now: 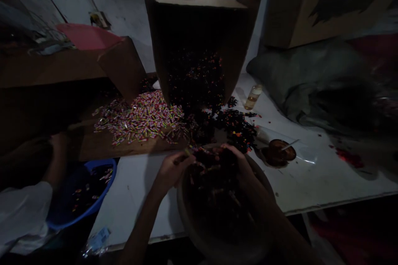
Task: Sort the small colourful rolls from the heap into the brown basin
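Note:
My left hand (172, 169) is above the left rim of a large round bowl (183, 211), thumb and fingers pinched on a small light-coloured tube (188, 151). Over the bowl's far right side, my right hand (238, 158) is curled with its fingers bent inward; what it grips is too dark to make out. The bowl holds many small dark pieces with some lighter ones among them. Beyond my hands lie a heap of small pink-and-green striped tubes (143, 116) and a heap of small black pieces with orange bits (238, 128).
A tipped carton (202, 2) spills black pieces onto the white table (139, 186). To the right stand a small bottle (253, 97) and a cup of brown paste (281, 152) with a stick. At left, a co-worker's arm (57, 161) is beside a blue basin (112, 178).

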Action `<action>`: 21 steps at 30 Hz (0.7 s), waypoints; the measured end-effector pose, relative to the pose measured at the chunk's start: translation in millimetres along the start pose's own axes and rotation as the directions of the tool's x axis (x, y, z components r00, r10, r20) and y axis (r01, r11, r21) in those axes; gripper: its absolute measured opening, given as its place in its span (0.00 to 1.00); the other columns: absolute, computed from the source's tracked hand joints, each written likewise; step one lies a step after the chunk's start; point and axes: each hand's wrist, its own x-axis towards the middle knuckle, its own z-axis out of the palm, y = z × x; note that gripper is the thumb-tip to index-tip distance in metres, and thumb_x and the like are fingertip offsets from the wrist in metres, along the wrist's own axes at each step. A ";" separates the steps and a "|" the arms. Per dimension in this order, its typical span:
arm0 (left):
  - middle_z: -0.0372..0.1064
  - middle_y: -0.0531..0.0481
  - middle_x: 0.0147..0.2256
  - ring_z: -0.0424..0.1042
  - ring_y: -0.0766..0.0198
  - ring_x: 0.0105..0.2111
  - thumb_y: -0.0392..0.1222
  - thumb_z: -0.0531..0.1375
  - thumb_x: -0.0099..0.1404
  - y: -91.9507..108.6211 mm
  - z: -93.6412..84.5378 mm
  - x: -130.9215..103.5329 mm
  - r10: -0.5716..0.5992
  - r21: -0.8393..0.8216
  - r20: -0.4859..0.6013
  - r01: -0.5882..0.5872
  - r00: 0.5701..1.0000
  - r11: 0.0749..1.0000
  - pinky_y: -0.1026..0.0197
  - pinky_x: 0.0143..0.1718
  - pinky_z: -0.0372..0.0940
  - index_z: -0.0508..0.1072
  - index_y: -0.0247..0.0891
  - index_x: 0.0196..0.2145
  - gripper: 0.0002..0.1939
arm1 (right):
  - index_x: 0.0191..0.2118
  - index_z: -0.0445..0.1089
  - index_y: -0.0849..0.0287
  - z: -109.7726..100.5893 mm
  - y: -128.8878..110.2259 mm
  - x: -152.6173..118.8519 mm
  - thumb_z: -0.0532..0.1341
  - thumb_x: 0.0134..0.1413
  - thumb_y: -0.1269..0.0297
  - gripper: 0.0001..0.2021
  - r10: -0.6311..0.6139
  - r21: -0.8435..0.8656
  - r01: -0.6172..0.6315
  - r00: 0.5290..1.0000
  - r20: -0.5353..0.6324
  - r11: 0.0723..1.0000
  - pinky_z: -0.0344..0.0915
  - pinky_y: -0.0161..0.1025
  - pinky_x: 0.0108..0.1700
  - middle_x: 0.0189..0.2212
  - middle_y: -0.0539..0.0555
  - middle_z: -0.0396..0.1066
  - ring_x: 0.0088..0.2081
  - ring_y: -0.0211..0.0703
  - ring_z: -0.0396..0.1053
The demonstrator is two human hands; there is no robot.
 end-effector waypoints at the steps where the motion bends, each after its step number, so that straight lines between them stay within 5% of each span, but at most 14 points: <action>1: 0.69 0.55 0.18 0.59 0.69 0.15 0.48 0.74 0.48 -5.4 1.9 2.5 0.022 0.100 -0.027 -0.019 0.999 0.995 0.68 0.15 0.49 0.79 0.41 0.24 0.12 | 0.62 0.67 0.44 -2.2 3.3 3.0 0.58 0.60 0.65 0.25 -0.028 -0.044 0.027 1.000 -0.009 0.999 0.51 0.49 0.71 0.64 0.48 0.66 0.66 0.47 0.61; 4: 0.68 0.55 0.16 0.64 0.66 0.19 0.46 0.73 0.50 -19.6 11.0 5.4 0.073 0.202 -0.175 -0.037 0.982 0.979 0.68 0.19 0.51 0.79 0.41 0.23 0.09 | 0.60 0.70 0.43 -6.8 12.4 12.5 0.58 0.60 0.66 0.23 -0.101 -0.099 0.100 0.995 -0.005 0.990 0.52 0.48 0.71 0.61 0.47 0.69 0.64 0.46 0.63; 7: 0.60 0.59 0.12 0.56 0.70 0.13 0.56 0.69 0.56 -31.1 21.1 2.4 -0.071 -0.034 -0.201 0.066 0.977 0.997 0.68 0.15 0.47 0.75 0.38 0.23 0.18 | 0.53 0.75 0.44 -6.1 18.8 18.9 0.59 0.57 0.66 0.19 -0.075 -0.017 0.075 0.997 0.001 0.997 0.57 0.50 0.69 0.56 0.49 0.74 0.60 0.49 0.68; 10: 0.50 0.64 0.10 0.47 0.73 0.08 0.64 0.66 0.57 -38.5 28.0 -0.5 -0.321 -0.401 -0.044 0.277 0.946 0.873 0.68 0.11 0.40 0.67 0.39 0.23 0.25 | 0.49 0.76 0.46 0.5 17.2 21.8 0.61 0.53 0.64 0.17 0.003 0.097 -0.004 1.000 0.005 0.995 0.60 0.49 0.66 0.53 0.49 0.76 0.57 0.50 0.70; 14: 0.56 0.62 0.14 0.47 0.74 0.07 0.56 0.64 0.59 -36.3 28.8 -2.8 -0.468 -0.612 0.222 0.496 0.856 0.616 0.68 0.07 0.40 0.63 0.40 0.24 0.20 | 0.40 0.77 0.49 18.7 -0.9 33.0 0.67 0.45 0.65 0.13 0.084 0.299 -0.067 0.996 -0.044 0.952 0.68 0.43 0.58 0.45 0.49 0.78 0.51 0.48 0.72; 16: 0.60 0.59 0.16 0.49 0.74 0.08 0.51 0.63 0.57 -31.8 28.7 -5.6 -0.454 -0.609 0.290 0.528 0.842 0.591 0.68 0.07 0.42 0.64 0.39 0.24 0.15 | 0.30 0.73 0.53 30.0 -9.0 44.7 0.69 0.43 0.65 0.05 0.216 0.497 -0.177 0.976 -0.021 0.849 0.73 0.39 0.45 0.33 0.49 0.76 0.38 0.43 0.72; 18: 0.60 0.58 0.16 0.49 0.74 0.09 0.49 0.62 0.55 -27.2 30.6 -9.5 -0.435 -0.564 0.335 0.548 0.836 0.618 0.69 0.07 0.42 0.64 0.39 0.24 0.13 | 0.22 0.65 0.54 40.2 -11.5 56.8 0.67 0.44 0.60 0.11 0.340 0.646 -0.277 0.940 0.029 0.711 0.69 0.35 0.30 0.21 0.47 0.66 0.24 0.37 0.63; 21: 0.59 0.58 0.16 0.49 0.74 0.09 0.48 0.62 0.53 -21.7 37.4 -14.3 -0.411 -0.505 0.332 0.528 0.849 0.683 0.70 0.08 0.43 0.63 0.39 0.23 0.13 | 0.22 0.61 0.55 50.7 -8.6 68.0 0.65 0.44 0.60 0.12 0.399 0.761 -0.316 0.913 0.082 0.567 0.60 0.31 0.22 0.18 0.44 0.58 0.19 0.33 0.55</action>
